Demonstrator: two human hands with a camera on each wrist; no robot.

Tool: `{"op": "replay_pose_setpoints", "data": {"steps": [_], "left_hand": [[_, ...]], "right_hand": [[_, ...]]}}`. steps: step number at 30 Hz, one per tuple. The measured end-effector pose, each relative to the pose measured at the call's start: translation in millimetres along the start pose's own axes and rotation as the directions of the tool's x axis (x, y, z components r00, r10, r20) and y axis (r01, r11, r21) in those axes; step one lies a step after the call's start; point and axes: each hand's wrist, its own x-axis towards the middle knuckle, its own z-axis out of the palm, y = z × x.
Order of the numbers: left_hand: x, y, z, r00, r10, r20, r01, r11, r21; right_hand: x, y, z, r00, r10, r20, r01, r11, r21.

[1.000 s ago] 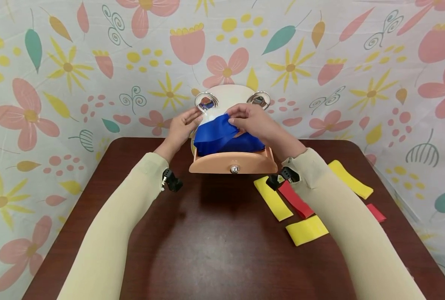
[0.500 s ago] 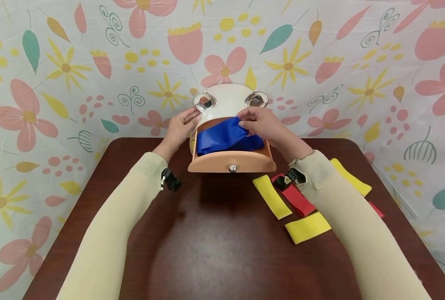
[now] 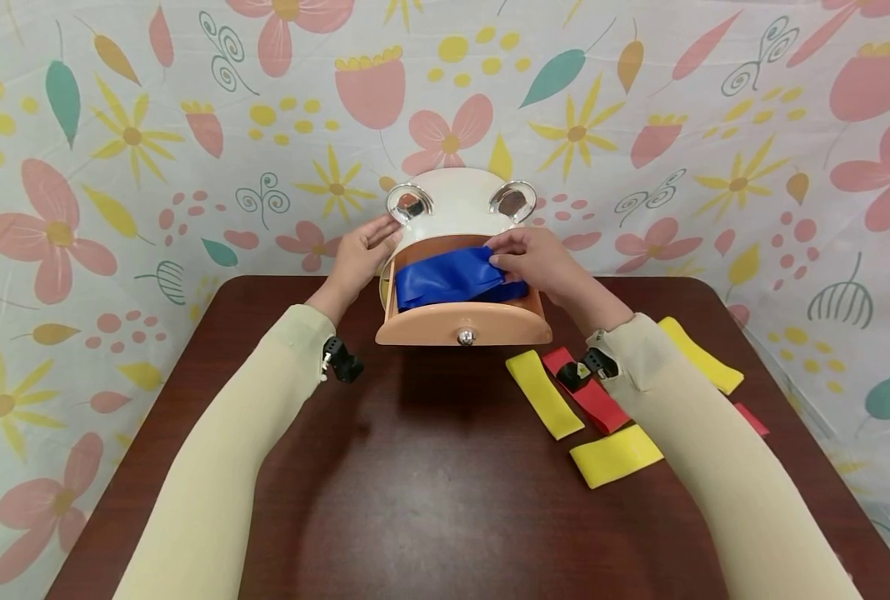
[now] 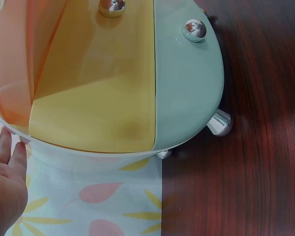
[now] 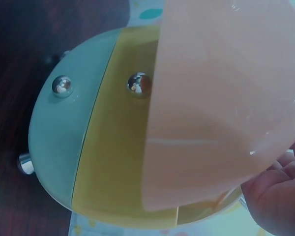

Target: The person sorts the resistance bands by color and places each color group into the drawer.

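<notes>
A small white drawer cabinet [image 3: 456, 196] with two shiny round ears stands at the back of the table. Its peach top drawer [image 3: 422, 327] is pulled out; below it, the left wrist view shows a yellow drawer [image 4: 103, 108] and a green drawer [image 4: 189, 88], both closed. Inside the peach drawer lies a folded blue elastic band [image 3: 445, 277]. My right hand [image 3: 531, 257] pinches that band's right end between thumb and fingers. With fairly straight fingers, my left hand [image 3: 362, 254] touches the cabinet's left side.
To the right of the cabinet lie several flat bands: a yellow band [image 3: 544, 396], a red band [image 3: 591, 400], another yellow band [image 3: 616, 457] and a third yellow band [image 3: 703, 354]. A red piece [image 3: 751, 419] shows past the right sleeve. Patterned cloth hangs behind the dark table [image 3: 415, 500].
My right hand has moved right and down with the blue band's end, so the band now lies lower and flatter in the drawer. The left hand stays on the cabinet's side.
</notes>
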Motion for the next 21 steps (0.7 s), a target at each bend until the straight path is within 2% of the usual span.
{"op": "replay_pose_setpoints", "data": {"steps": [13, 17, 21], "left_hand": [[-0.8, 0.4, -1.3, 1.0, 0.007, -0.001, -0.007, 1.0, 0.017], [-0.1, -0.3, -1.5, 1.0, 0.007, 0.001, -0.007, 1.0, 0.009], [-0.1, 0.2, -1.9, 1.0, 0.005, 0.002, -0.005, 1.0, 0.012]], "right_hand": [[0.3, 8, 0, 0.998, 0.054, -0.029, -0.055, 0.998, -0.011], [-2.1, 11, 0, 0.999, 0.025, -0.046, -0.027, 0.998, -0.052], [-5.8, 13, 2, 0.996, -0.048, -0.071, 0.037, 0.988, -0.149]]}}
